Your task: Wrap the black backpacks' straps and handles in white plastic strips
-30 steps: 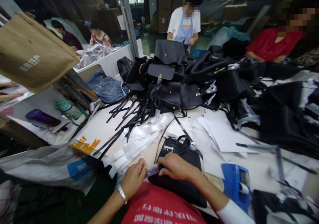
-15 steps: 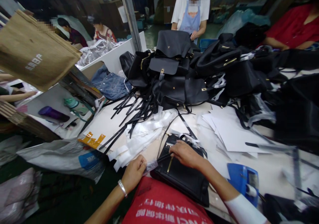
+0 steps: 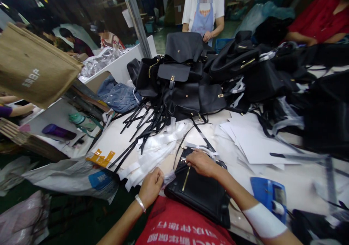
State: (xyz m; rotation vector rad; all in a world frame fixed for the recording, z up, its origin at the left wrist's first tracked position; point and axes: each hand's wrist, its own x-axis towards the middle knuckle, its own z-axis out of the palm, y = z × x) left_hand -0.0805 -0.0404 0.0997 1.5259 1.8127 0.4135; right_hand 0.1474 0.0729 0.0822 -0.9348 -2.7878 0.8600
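A black bag (image 3: 200, 196) with a gold zip (image 3: 186, 179) lies on the table edge against the red apron (image 3: 185, 223). My right hand (image 3: 201, 162) is over its upper part, fingers pinched beside a small metal buckle (image 3: 183, 160) on a black strap. Beside the bag's left edge, my left hand (image 3: 151, 187) is closed on a piece of clear plastic wrap (image 3: 169, 177), which seems to cover the strap's end. Pale wrapping (image 3: 205, 148) surrounds the handle at the bag's top.
Black bags (image 3: 182, 74) are heaped across the back. Loose black straps (image 3: 148, 123), white foam strips (image 3: 152, 154) and white sheets (image 3: 253, 139) lie on the table. A blue tape dispenser (image 3: 268, 197) stands right. A person (image 3: 203, 12) works opposite; a red-sleeved person (image 3: 321, 23) sits right.
My view has shifted slightly. My left hand has risen a little beside the bag; my right hand stays at the buckle, and the bag lies nearly as before.
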